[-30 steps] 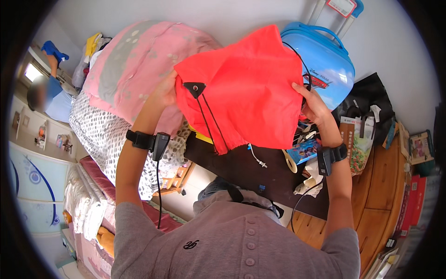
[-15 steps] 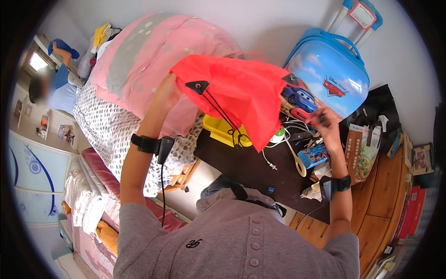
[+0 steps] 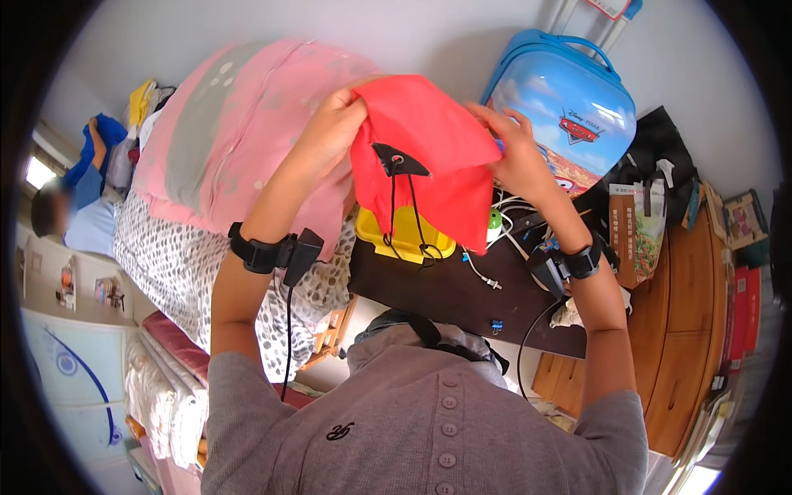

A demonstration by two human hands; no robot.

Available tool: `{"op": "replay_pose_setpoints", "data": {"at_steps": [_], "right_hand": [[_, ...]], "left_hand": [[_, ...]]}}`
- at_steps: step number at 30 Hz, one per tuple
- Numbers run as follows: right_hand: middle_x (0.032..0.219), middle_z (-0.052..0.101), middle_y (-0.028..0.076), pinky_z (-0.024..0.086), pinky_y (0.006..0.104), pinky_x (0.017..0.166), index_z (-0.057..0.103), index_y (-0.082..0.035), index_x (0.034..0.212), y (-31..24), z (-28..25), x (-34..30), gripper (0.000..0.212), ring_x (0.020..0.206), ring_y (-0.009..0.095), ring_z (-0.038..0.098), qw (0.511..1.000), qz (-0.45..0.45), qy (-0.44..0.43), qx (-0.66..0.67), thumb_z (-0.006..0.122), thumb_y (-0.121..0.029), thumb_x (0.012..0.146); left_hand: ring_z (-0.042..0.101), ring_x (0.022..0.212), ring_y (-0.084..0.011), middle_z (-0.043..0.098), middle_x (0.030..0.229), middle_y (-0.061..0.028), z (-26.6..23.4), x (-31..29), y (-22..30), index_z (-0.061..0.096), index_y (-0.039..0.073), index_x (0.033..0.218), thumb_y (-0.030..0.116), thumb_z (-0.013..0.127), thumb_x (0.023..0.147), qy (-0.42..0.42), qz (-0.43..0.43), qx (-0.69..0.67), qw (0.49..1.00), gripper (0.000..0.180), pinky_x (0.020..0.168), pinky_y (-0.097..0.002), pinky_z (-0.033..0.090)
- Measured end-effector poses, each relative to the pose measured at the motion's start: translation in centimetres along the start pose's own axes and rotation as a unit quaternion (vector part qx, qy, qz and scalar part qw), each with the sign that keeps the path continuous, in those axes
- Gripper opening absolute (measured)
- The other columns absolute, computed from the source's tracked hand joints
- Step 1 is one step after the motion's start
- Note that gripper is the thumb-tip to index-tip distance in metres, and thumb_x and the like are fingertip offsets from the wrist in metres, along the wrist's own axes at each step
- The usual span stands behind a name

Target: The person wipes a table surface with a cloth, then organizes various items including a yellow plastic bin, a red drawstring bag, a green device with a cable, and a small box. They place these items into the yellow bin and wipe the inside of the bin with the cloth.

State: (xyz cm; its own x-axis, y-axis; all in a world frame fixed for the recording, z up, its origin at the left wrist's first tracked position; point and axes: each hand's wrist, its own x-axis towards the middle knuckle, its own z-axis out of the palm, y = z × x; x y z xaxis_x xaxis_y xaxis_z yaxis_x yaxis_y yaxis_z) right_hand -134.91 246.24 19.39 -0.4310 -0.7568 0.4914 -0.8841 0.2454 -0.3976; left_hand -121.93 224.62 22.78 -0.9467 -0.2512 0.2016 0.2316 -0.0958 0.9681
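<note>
A: How far along is the folding?

B: Partway, I judge. The red bag (image 3: 425,153) hangs doubled above the bench (image 3: 462,289), left hand (image 3: 334,124) pinching its top corner, right hand (image 3: 516,153) gripping the other edge.

A: What is hidden?

B: The bag's far side, and most of the yellow box (image 3: 408,235) under it.

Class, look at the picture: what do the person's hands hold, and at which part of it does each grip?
Both hold the red drawstring bag: the left hand grips its upper left corner, the right hand its right edge.
</note>
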Motion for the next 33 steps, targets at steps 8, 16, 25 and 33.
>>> {"op": "replay_pose_setpoints", "data": {"at_steps": [8, 16, 25, 33], "right_hand": [[0.094, 0.065, 0.008, 0.045, 0.0246, 0.081, 0.061, 0.001, 0.104, -0.9, -7.5, 0.9, 0.029, 0.088, 0.013, 0.059, 0.968, 0.110, 0.128, 0.186, 0.042, -0.001, 0.082], [0.102, 0.060, 0.010, 0.043, 0.0233, 0.083, 0.055, 0.005, 0.113, -0.7, -11.0, -0.5, 0.036, 0.093, 0.014, 0.057, 0.901, 0.181, 0.178, 0.353, 0.036, 0.001, 0.082], [0.112, 0.057, 0.013, 0.043, 0.0277, 0.089, 0.049, 0.007, 0.118, -1.3, -14.7, -3.7, 0.032, 0.102, 0.018, 0.056, 0.856, 0.177, 0.278, 0.398, 0.039, -0.005, 0.090], [0.120, 0.053, 0.015, 0.039, 0.0310, 0.096, 0.047, 0.008, 0.120, 2.6, -16.9, -7.4, 0.035, 0.111, 0.020, 0.052, 0.826, 0.183, 0.279, 0.454, 0.037, -0.007, 0.091]], "left_hand": [[0.050, 0.113, -0.0186, 0.048, 0.127, -0.0135, -1.5, 2.7, -6.0, 0.038, 0.002, 0.131, 0.018, 0.068, 0.077, -0.161, 0.037, 0.185, 0.969, 0.064, 0.094, -0.0294, 0.040], [0.038, 0.124, -0.0259, 0.039, 0.135, -0.0174, 1.4, 3.2, -15.6, 0.021, -0.001, 0.139, 0.033, 0.073, 0.073, -0.083, 0.039, 0.255, 0.963, 0.091, 0.102, -0.0339, 0.031], [0.056, 0.099, -0.0138, 0.059, 0.108, -0.0057, 1.6, 1.9, -18.5, 0.055, 0.004, 0.110, 0.029, 0.050, 0.090, -0.255, -0.238, 0.012, 0.937, 0.032, 0.087, -0.0281, 0.043], [0.057, 0.094, -0.0129, 0.059, 0.101, -0.0023, 4.1, -1.8, -13.3, 0.053, 0.009, 0.101, 0.020, 0.048, 0.090, -0.012, -0.179, -0.236, 0.955, 0.017, 0.085, -0.0293, 0.044]]}}
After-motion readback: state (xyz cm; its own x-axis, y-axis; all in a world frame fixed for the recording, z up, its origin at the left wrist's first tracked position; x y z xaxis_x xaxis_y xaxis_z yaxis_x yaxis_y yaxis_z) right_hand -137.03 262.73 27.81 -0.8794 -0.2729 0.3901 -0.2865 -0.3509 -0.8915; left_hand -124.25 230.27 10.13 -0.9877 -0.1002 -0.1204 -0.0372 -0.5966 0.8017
